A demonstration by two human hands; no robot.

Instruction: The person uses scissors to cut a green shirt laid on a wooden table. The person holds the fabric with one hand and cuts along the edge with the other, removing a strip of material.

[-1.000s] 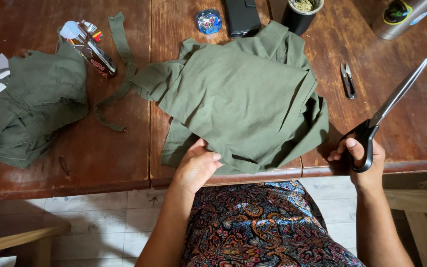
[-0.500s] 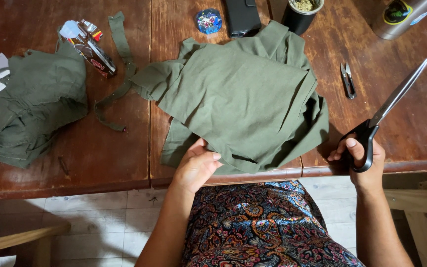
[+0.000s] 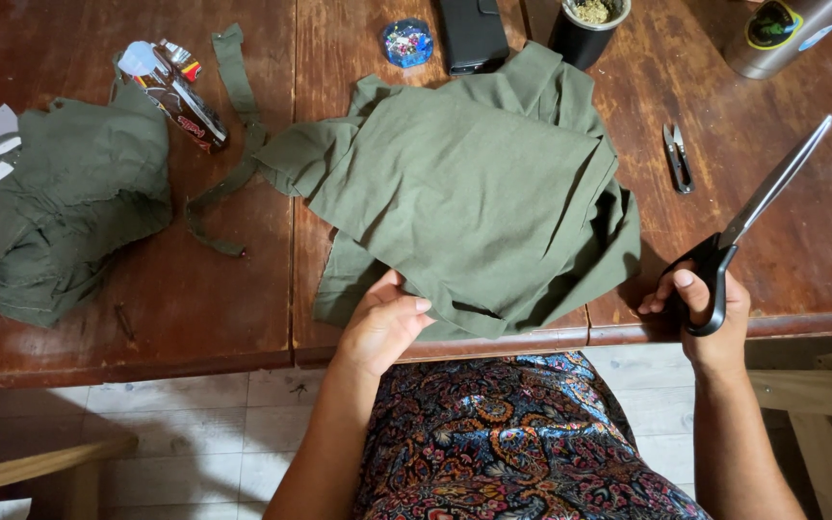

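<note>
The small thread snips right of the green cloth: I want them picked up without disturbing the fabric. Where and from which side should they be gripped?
Grip the small thread snips around the middle of the dark handles, coming from above or the right. They lie flat on the bare wooden table, points toward the far edge, apart from the green cloth.

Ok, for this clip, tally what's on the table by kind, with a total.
Green fabric pieces: 3 (folded cloth, crumpled heap, strip)
Cutting tools: 2 (scissors in right hand, thread snips)
Cups and flasks: 2 (cup, flask)
Total: 7
</note>
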